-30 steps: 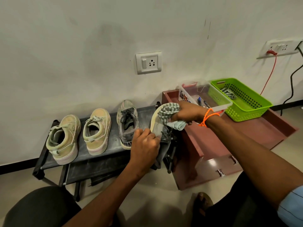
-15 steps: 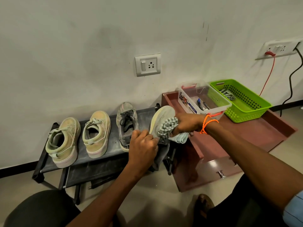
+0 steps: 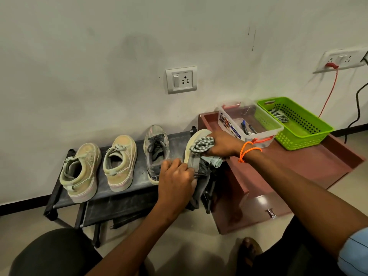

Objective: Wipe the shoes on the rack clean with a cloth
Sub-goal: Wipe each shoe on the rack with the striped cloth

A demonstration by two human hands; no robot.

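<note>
Your left hand (image 3: 176, 177) is curled around the heel end of the grey shoe (image 3: 196, 156), which you have tipped on its side at the right end of the rack (image 3: 127, 193) so the pale sole faces up and left. Your right hand (image 3: 223, 145) is closed on the bunched striped cloth (image 3: 202, 144), pressing it against the sole near the toe.

The shoe looks light and floppy in the upper but stiff along the sole — so keep your grip at the heel, where the structure will likely resist your rubbing without folding. The loose laces hang below your left hand and could snag. The cloth is soft and will slip into a wad; a firm fist around it, as you have now, probably gives the best pressure.

Its grey partner (image 3: 156, 151) and the two beige shoes (image 3: 99, 166) sit upright on the rack's top shelf, apart from your hands.
</note>
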